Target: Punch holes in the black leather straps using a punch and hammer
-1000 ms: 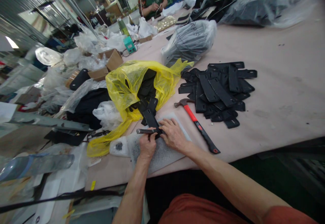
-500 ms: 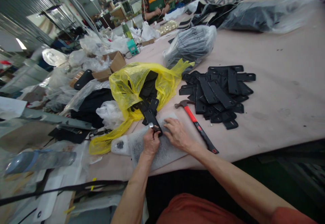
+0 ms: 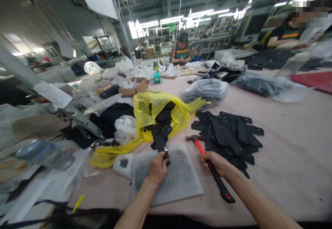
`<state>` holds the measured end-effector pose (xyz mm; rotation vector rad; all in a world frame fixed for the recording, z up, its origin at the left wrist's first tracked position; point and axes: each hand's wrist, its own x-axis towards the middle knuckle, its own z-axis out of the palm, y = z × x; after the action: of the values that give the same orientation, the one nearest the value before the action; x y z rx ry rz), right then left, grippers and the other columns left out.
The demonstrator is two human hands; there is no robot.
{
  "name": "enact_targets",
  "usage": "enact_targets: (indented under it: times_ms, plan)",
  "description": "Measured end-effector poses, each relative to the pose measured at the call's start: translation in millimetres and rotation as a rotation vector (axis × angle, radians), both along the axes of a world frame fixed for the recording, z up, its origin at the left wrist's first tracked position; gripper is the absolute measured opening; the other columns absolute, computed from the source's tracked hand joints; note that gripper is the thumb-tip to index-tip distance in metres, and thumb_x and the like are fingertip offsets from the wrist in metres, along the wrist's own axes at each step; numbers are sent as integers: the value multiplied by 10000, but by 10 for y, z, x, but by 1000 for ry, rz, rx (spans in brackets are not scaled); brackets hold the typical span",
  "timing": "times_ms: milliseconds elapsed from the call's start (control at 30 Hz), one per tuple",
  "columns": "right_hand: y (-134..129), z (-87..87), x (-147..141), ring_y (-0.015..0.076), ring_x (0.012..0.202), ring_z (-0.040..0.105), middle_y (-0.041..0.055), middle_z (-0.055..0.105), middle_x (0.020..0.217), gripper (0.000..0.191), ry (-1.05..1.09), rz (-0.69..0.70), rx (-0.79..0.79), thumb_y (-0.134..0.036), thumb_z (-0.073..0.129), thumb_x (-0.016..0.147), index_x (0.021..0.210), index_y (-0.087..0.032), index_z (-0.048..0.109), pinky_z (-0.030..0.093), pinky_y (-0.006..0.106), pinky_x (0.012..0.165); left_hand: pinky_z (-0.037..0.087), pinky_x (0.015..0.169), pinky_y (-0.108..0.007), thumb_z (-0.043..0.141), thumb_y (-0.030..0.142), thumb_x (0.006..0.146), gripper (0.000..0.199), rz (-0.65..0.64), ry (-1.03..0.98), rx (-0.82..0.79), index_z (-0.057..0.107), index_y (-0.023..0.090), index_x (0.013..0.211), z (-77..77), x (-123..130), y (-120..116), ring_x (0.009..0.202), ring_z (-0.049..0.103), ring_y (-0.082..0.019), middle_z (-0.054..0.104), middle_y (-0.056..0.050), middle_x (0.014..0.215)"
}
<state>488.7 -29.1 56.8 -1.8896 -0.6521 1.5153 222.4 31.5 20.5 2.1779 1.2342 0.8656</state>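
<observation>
My left hand [image 3: 158, 169] is closed on the near end of a black strip [image 3: 160, 143], with a small shiny metal piece [image 3: 166, 149] beside the thumb. The strip is over a whitish, dark-speckled slab [image 3: 185, 177]. To the right, my right hand [image 3: 216, 162] has its fingers wrapped round the handle of a claw hammer [image 3: 221, 187] with a red and black grip. The hammer's head points away from me. Past the strip, a yellow plastic bag [image 3: 145, 104] lies open with more black pieces in its mouth.
A heap of black strips [image 3: 228, 134] lies right of the hammer. A small whitish block [image 3: 123, 166] sits left of the slab. Behind are a clear bag of dark goods [image 3: 206, 90] and a cardboard box [image 3: 141, 84]. Two people stand farther back.
My right hand has gone from the slab to the hammer and taken hold of its handle. My left hand still grips the black strip. The camera view has tilted up.
</observation>
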Motion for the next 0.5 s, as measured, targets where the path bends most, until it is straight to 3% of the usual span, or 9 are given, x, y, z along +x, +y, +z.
enact_targets:
  times_ms: [100, 167, 233, 333, 400, 500]
  plan:
    - [-9, 205, -135, 73, 352, 295, -76, 358, 546, 171, -7, -37, 40, -325, 418, 845, 712, -219, 396, 280, 210, 349, 489, 704, -285, 490, 131, 845, 137, 4, -8, 25, 590, 204, 903, -32, 4, 13, 793, 666, -195, 682, -37, 818]
    - [-64, 455, -229, 68, 328, 249, -88, 332, 529, 255, -52, -72, 139, -422, 356, 887, 729, -226, 391, 232, 205, 319, 484, 695, -281, 489, 127, 844, 141, 3, -10, 27, 590, 203, 906, -37, 6, 18, 787, 665, -192, 682, -37, 817]
    - [-146, 796, -308, 73, 337, 262, -86, 343, 526, 322, -193, -60, 351, -506, 340, 901, 755, -227, 404, 223, 207, 323, 482, 697, -278, 494, 125, 842, 143, 1, -10, 14, 589, 200, 919, -21, 2, 13, 792, 664, -190, 684, -37, 824]
    - [-250, 1277, -393, 93, 422, 383, -55, 423, 553, 323, -591, 34, 706, -506, 373, 923, 783, -220, 431, 270, 215, 404, 484, 718, -278, 501, 134, 846, 139, 0, -4, 1, 591, 195, 932, 11, -2, 5, 810, 663, -188, 685, -42, 837]
    - [-299, 1438, -439, 98, 439, 390, -36, 455, 559, 298, -848, 146, 823, -450, 363, 943, 767, -218, 424, 253, 237, 442, 486, 734, -281, 509, 143, 848, 136, -5, -2, -5, 595, 193, 941, 22, -2, 7, 822, 664, -189, 687, -46, 846]
    - [-363, 1488, -484, 100, 401, 337, -29, 453, 520, 269, -1074, 502, 811, -375, 378, 945, 731, -218, 418, 169, 275, 456, 489, 736, -284, 514, 149, 848, 137, -6, -2, -20, 602, 192, 944, 23, -4, 8, 825, 665, -193, 687, -47, 845]
